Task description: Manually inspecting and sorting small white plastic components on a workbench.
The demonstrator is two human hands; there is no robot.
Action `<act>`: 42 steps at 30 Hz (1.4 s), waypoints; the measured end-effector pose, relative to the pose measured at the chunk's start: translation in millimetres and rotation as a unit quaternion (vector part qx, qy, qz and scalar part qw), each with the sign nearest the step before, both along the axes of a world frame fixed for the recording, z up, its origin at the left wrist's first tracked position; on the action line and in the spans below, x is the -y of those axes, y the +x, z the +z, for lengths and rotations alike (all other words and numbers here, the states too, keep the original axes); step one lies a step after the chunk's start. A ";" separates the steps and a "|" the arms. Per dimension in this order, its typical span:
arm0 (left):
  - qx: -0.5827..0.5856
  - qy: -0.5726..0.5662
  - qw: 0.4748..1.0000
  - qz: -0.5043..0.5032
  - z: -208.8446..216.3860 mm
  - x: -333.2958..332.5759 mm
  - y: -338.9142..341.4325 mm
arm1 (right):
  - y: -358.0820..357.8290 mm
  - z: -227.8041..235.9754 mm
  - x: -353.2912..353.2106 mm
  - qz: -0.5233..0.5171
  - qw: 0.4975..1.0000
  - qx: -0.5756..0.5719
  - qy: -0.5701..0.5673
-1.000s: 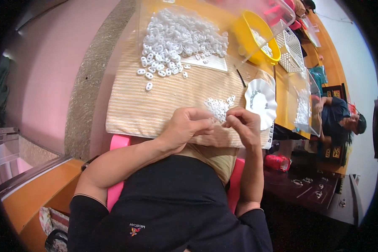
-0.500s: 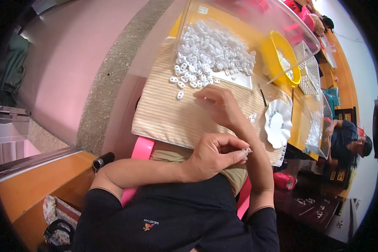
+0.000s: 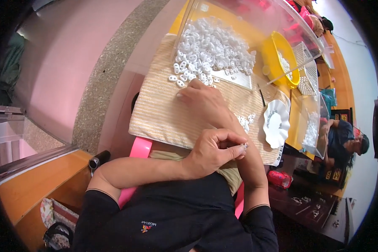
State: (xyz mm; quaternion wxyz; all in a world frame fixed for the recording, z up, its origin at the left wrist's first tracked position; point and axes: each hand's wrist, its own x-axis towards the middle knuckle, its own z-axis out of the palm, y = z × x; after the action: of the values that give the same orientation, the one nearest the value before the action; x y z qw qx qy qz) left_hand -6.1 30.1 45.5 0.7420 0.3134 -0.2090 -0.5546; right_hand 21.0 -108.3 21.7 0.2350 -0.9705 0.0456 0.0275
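My left hand (image 3: 212,153) is closed in front of my body. Thumb and forefinger pinch a small clear piece (image 3: 243,147), too small to make out fully. Farther off, my right hand (image 3: 203,101) is back-up low over the striped cloth (image 3: 155,113), beside the near edge of the pile. Its fingers bend down, blurred and partly hidden, so their grip does not show. A heap of white two-hole plastic pieces (image 3: 210,46) spills from a clear bin (image 3: 182,33). A few white pieces (image 3: 251,118) lie beside my right forearm.
A scalloped white dish (image 3: 277,130) and a thin black stick (image 3: 262,95) lie to the right. Beyond are a yellow basin (image 3: 268,52), a white basket (image 3: 308,75) and another clear bin (image 3: 321,143). A person (image 3: 342,140) sits farther right.
My right hand has moved forward and left, over the spot where a loose two-hole piece lay. More white pieces show beside its forearm. My left hand keeps its pinch.
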 end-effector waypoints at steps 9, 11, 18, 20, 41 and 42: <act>-0.028 0.075 0.997 0.000 -4.0 7.0 10.2 | -56.9 5.1 24.2 -0.257 0.876 0.117 0.391; -0.041 0.079 0.996 0.017 -10.3 11.0 10.6 | -73.7 11.9 29.1 -0.274 0.837 0.145 0.451; -0.074 0.107 0.991 0.009 -20.8 17.1 13.1 | -119.3 10.0 33.5 -0.311 0.784 0.185 0.505; -0.076 0.113 0.991 0.015 -23.8 18.2 12.1 | -126.7 10.9 32.7 -0.307 0.775 0.183 0.521; -0.095 0.120 0.988 0.021 -32.5 24.9 8.9 | -159.7 -7.4 28.5 -0.269 0.763 0.178 0.559; -0.095 0.121 0.988 0.021 -32.4 25.0 8.7 | -159.6 -7.8 28.0 -0.270 0.763 0.178 0.560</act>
State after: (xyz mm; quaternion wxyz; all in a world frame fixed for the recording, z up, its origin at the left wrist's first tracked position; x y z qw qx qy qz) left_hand 2.6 5.1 13.1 0.7263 0.3514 -0.0625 -0.5874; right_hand -138.6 -136.4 13.9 0.7384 -0.6012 0.2392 -0.1899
